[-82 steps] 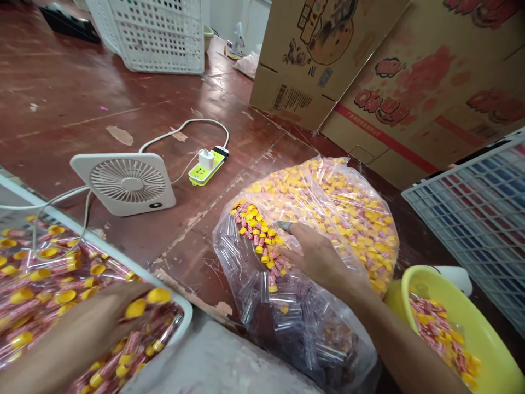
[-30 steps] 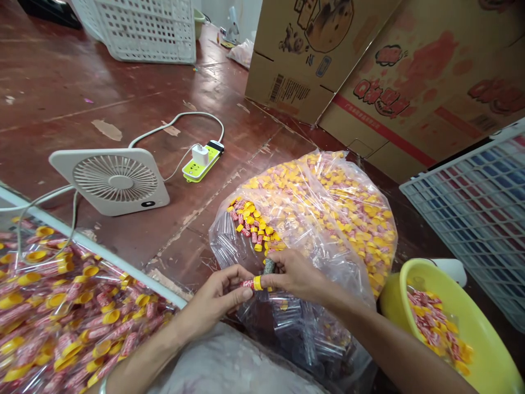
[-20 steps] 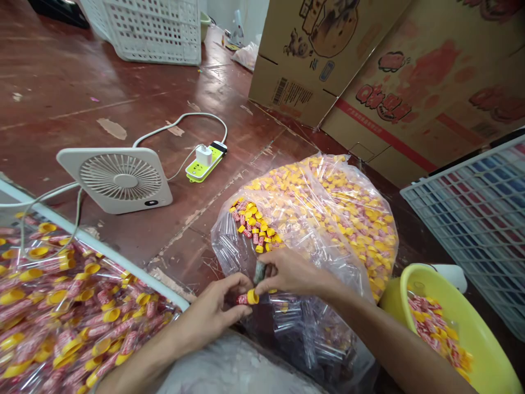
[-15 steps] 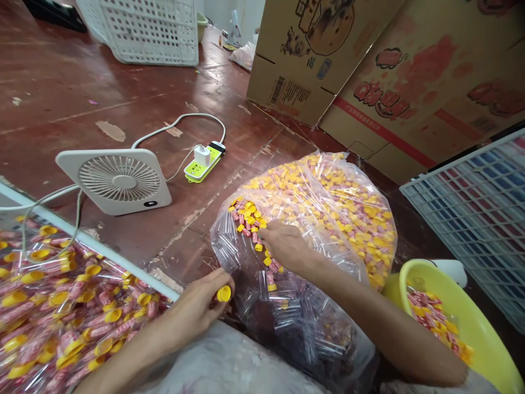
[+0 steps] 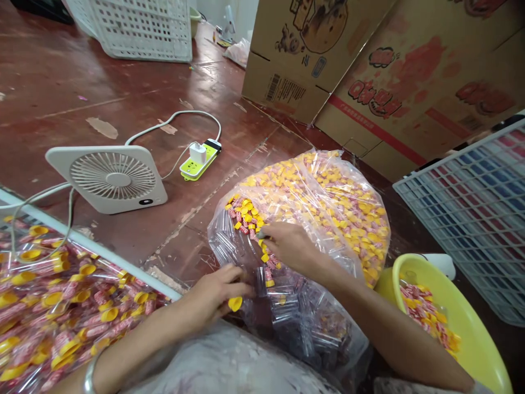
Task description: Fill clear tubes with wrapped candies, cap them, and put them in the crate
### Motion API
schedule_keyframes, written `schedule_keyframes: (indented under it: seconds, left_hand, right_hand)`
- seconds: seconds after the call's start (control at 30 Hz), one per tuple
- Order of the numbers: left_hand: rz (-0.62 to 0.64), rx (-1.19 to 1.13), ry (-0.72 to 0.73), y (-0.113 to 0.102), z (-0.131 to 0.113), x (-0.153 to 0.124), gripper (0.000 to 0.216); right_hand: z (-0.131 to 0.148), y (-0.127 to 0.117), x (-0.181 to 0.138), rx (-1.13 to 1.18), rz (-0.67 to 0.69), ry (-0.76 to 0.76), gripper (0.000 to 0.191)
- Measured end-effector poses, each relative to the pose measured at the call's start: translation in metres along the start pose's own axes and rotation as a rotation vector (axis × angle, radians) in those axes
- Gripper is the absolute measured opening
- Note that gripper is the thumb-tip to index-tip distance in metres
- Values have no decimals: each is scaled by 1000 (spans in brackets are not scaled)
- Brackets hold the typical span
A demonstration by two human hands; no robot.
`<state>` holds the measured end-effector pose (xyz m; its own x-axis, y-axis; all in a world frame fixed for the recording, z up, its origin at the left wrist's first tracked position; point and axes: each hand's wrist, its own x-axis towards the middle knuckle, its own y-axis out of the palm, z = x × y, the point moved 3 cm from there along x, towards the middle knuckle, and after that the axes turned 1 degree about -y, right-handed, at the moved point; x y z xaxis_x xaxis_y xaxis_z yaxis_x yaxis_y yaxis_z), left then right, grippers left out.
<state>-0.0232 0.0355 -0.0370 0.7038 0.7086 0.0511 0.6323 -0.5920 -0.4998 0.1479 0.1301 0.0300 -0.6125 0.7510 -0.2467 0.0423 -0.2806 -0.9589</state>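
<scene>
My left hand (image 5: 217, 290) is closed around a small piece with a yellow cap (image 5: 235, 303), only the cap showing below the fingers. Its fingertips reach toward a clear plastic tube (image 5: 261, 282) at the near side of the bag. My right hand (image 5: 289, 246) is over the opening of a large clear plastic bag (image 5: 324, 186), fingers pinched together; what is between them is hidden. Beside those fingertips lie small red-and-white printed pieces with yellow caps (image 5: 246, 213). More clear tubes (image 5: 287, 306) lie in the near part of the bag.
At the left is a white-rimmed container (image 5: 102, 249) of capped tubes. A fan (image 5: 118, 180) and a green power strip (image 5: 200, 160) with cables stand on the floor. A yellow basin (image 5: 476, 328) with pieces, a grid crate (image 5: 467, 219) and cardboard boxes (image 5: 369, 82) are at the right.
My left hand has moved right and turned over, so the yellow cap now points downward. My right hand stays at the bag's opening. The whole view has shifted slightly.
</scene>
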Motion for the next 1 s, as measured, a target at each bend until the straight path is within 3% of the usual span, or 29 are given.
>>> schedule_keyframes:
  seconds: [0.1,0.17,0.23,0.33,0.53,0.73,0.9,1.0]
  left_hand:
    - [-171,-526,-206,-10,7,-12,22]
    - [-297,-818,-351,-9,12,-18,25]
    - [-405,-1038,-397,-6,14,-19,28]
    - [-450,-1214,-407,1,12,-15,29]
    - [-351,-1104,-425,9,0,-10,32]
    - [-352,-964,-520,10,-4,-11,37]
    - [-429,-941,-547,16,-1,-10,42]
    - [-427,-865,-550,13,1,-14,41]
  right_hand:
    - [-11,-12,-28,560,-94,94,10]
    - [-12,-9,-44,847,-58,144,9]
    - [-7,-1,-56,1021,-12,170,12]
    - [1,12,-64,1185,-23,179,13]
    - [13,26,-59,1218,9,187,19]
    - [11,26,-54,859,59,237,30]
    - [12,42,-43,1010,184,255,27]
    - [17,46,-35,988,214,260,25]
